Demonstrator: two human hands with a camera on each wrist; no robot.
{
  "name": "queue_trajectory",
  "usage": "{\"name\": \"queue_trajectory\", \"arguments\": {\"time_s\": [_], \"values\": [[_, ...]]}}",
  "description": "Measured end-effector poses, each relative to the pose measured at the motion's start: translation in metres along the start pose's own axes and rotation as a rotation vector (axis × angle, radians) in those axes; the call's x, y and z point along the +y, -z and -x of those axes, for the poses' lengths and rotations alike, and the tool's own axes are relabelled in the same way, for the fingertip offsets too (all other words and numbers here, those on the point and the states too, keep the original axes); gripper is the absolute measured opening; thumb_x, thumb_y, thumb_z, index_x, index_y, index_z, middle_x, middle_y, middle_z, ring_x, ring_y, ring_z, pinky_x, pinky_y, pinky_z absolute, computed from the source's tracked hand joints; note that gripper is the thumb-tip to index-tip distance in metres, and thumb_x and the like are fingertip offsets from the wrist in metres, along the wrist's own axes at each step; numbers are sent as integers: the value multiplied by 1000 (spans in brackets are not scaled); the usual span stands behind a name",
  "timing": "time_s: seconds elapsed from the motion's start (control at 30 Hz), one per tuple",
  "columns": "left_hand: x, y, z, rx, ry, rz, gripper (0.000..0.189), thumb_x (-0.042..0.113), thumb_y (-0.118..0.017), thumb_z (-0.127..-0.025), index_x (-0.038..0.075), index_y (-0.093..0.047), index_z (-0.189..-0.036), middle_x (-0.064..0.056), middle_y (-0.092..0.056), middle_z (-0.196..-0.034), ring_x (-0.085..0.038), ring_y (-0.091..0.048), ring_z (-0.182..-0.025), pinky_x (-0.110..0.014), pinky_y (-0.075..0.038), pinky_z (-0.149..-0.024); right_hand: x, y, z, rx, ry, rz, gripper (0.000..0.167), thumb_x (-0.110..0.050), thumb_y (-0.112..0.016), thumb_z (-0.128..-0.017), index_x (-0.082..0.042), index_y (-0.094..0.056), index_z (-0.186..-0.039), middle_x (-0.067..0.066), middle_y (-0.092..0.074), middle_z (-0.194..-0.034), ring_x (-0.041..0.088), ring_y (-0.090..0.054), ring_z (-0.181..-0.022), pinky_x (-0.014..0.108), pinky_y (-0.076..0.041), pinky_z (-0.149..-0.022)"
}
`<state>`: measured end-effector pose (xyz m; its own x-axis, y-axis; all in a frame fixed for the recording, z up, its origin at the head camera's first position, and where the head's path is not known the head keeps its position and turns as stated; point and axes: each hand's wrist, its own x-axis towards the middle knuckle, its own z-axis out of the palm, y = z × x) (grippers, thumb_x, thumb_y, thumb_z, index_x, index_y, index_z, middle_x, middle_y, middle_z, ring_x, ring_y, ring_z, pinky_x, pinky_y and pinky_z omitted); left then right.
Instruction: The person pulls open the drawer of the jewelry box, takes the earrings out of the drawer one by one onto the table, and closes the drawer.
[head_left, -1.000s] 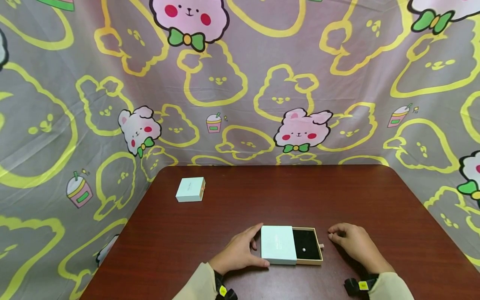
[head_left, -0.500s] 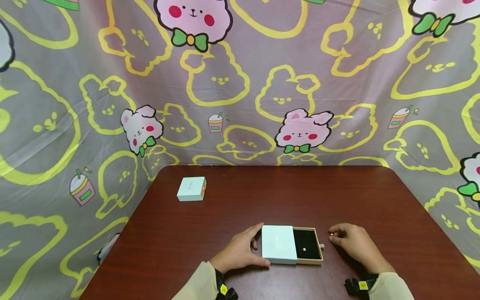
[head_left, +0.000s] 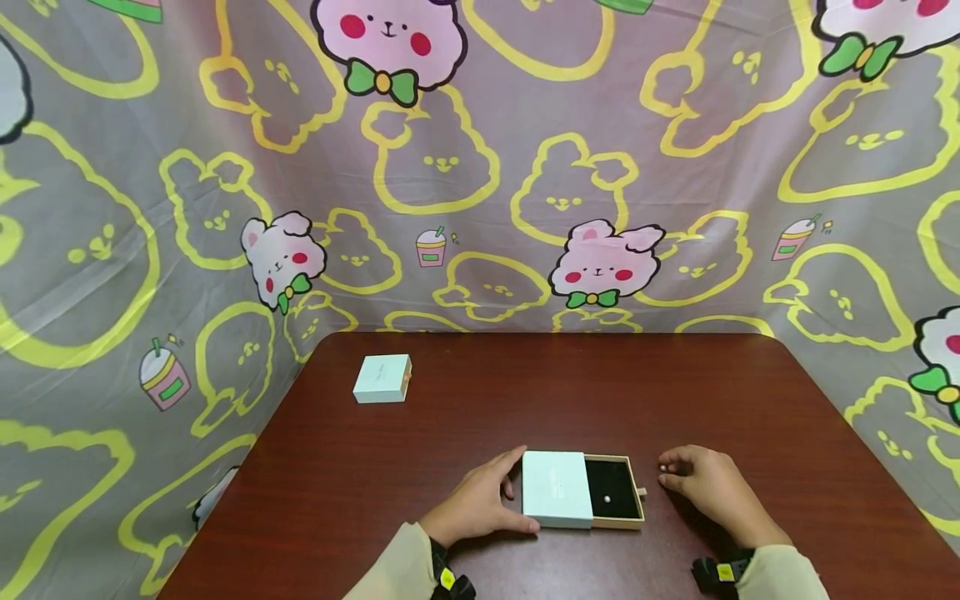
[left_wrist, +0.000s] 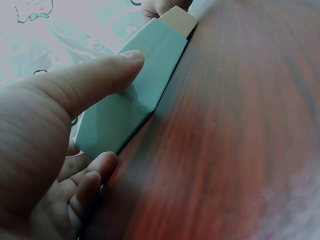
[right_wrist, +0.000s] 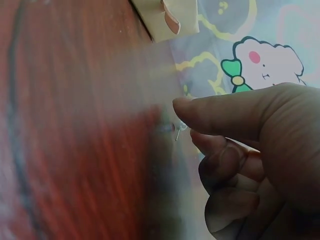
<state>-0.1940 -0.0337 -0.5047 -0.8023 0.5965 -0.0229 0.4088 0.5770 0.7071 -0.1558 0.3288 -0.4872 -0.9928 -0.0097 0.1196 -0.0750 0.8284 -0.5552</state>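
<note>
A: At the far left, what is standing on the table (head_left: pixel 600 392)?

B: A small pale box (head_left: pixel 382 379) is lying there, well apart from your hands, its orange end facing right.

A: And nearer, to its right?

B: Your left hand (head_left: pixel 480 500) is gripping the left end of a pale green sleeve (head_left: pixel 557 490); your thumb is pressing along the near side, and your index finger is reaching round to the far left corner.

A: Further right?

B: A tan-edged drawer (head_left: pixel 618 524) is projecting from the sleeve's right end. On its black lining (head_left: pixel 613 479) a pearl stud (head_left: pixel 607 499) is resting, right of the sleeve's edge. A ribbon tab (head_left: pixel 642 492) is sticking out on the right.

A: Your right hand (head_left: pixel 712 483)?

B: Just right of the tab and apart from it, it is pinching a small earring (right_wrist: pixel 180 127) between thumb and finger; a thin pin is showing, the remainder being partly hidden.
</note>
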Motion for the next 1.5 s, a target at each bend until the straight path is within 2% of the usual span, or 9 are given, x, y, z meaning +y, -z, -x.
{"name": "queue_trajectory", "arguments": {"time_s": [0.73,1.1,1.3,1.5], "values": [[-1,0,-1,6,5,-5,110,63,-80,-67,19,-30,-154,11,-54,-82,-4,-49,-72,-30,-41,-75,-3,6,1,37,42,31,16,-11,-82,-75,-14,-73,-88,-6,-65,-80,14,-60,-75,38,-46,-66],[0,0,0,-5,1,11,110,60,-81,-67,19,-29,-154,10,-54,-82,-4,-49,-72,-29,-40,-74,-11,11,3,1,40,17,18,-12,-80,-79,-9,-73,-95,-3,-66,-85,14,-62,-74,35,-48,-62],[0,1,0,-18,12,27,109,61,-81,-68,21,-28,-155,10,-54,-83,-5,-49,-71,-29,-41,-71,-17,14,5,27,65,32,16,-11,-80,-79,-11,-73,-94,-5,-65,-85,13,-61,-74,34,-48,-63],[-2,0,1,-9,-6,21,110,62,-81,-67,20,-29,-154,11,-54,-84,-4,-50,-72,-28,-41,-72,-22,15,7,54,89,42,17,-8,-80,-78,-12,-73,-93,-7,-64,-83,11,-60,-73,33,-48,-62]]}}
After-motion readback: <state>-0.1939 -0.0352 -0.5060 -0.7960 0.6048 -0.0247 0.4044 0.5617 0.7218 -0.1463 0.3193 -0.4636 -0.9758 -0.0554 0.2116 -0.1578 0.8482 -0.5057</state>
